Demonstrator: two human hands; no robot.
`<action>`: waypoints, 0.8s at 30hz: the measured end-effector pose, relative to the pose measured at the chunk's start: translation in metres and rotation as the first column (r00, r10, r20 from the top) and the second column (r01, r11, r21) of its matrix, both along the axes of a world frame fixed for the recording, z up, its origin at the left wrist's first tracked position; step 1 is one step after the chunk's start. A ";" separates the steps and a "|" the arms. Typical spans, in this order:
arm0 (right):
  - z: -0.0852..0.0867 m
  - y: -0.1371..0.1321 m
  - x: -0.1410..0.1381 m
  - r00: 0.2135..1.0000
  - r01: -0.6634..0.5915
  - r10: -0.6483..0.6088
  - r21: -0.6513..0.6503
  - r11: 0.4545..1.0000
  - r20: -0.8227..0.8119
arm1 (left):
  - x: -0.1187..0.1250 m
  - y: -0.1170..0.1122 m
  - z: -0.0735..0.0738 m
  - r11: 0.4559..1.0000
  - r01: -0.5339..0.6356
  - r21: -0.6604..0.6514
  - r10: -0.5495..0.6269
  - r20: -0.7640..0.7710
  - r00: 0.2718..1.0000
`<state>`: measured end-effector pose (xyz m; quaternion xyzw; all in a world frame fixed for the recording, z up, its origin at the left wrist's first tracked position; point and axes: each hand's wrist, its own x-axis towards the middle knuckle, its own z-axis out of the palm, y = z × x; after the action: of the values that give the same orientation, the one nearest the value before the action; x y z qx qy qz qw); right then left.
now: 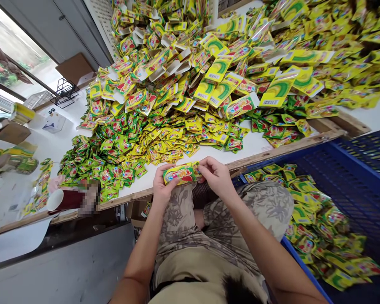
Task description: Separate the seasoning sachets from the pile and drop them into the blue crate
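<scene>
In front of my lap, at the table's front edge, my left hand grips a small yellow and green printed carton, thumb in front and fingers behind. The carton lies roughly level. At its right end, my right hand is closed, thumb and forefinger pinching a small printed sachet against the opening. How far the sachet sits inside is hidden by the fingers. Just beyond my hands, yellow sachets and green sachets lie heaped on the white tabletop.
Behind the sachets rises a big pile of flat-sided yellow cartons. At my right stands a blue crate holding packed cartons. A dark red cup lies on its side at the left edge. A wooden strip borders the table.
</scene>
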<state>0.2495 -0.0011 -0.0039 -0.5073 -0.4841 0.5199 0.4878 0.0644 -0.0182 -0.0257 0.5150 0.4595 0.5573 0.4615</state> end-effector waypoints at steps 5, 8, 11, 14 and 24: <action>0.003 -0.007 -0.001 0.991 0.050 -0.059 0.075 0.996 0.122 | -0.003 -0.001 -0.002 0.999 -0.035 0.022 0.034 0.039 0.999; 0.005 -0.010 0.003 0.966 0.009 -0.050 0.156 0.988 0.255 | -0.004 -0.003 0.000 0.998 -0.048 0.034 0.047 0.032 0.998; 0.011 -0.011 0.004 0.886 -0.115 -0.032 0.286 0.951 0.463 | -0.002 -0.006 0.004 0.999 -0.011 0.040 0.011 -0.011 1.000; 0.016 -0.011 0.002 0.829 -0.233 0.027 0.301 0.925 0.559 | 0.001 -0.010 0.007 0.999 0.015 0.041 -0.013 -0.033 0.999; 0.018 -0.020 -0.011 0.971 0.002 -0.049 0.197 0.980 0.236 | 0.003 -0.010 0.005 0.993 -0.091 0.070 0.089 0.027 0.996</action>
<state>0.2384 -0.0209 0.0144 -0.5222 -0.5815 0.3987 0.4798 0.0676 -0.0282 -0.0207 0.5032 0.4565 0.5998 0.4226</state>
